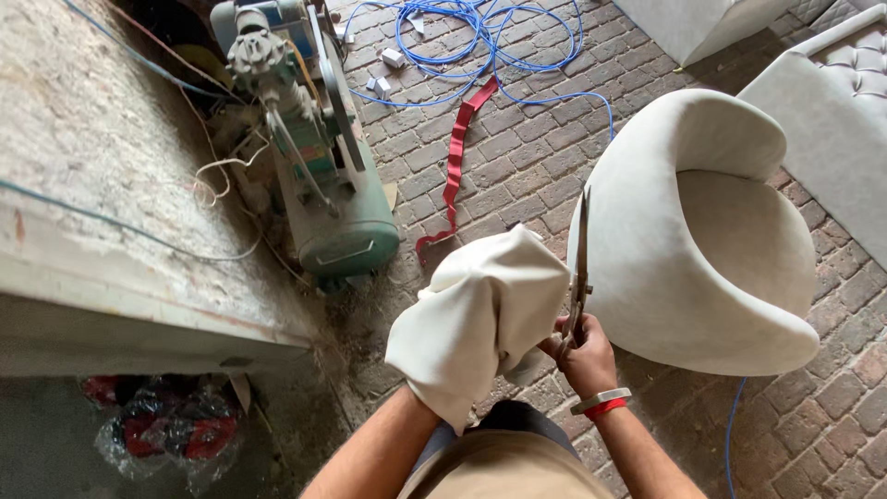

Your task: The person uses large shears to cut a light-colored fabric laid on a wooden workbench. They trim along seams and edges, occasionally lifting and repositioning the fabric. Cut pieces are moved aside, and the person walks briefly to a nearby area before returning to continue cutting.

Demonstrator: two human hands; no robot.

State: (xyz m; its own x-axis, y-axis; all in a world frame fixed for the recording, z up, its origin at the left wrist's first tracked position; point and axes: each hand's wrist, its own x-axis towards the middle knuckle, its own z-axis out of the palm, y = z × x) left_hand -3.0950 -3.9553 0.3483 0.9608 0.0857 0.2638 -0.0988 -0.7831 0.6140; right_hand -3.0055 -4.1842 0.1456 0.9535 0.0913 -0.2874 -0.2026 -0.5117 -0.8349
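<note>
The right hand (582,356) grips the handles of long scissors (580,268), blades pointing up and closed along the edge of a cream fabric piece (480,314). The left hand is hidden under that draped fabric, so its grip cannot be told. Just beside them, a cream upholstered tub chair (702,240) stands on the brick floor (527,157).
</note>
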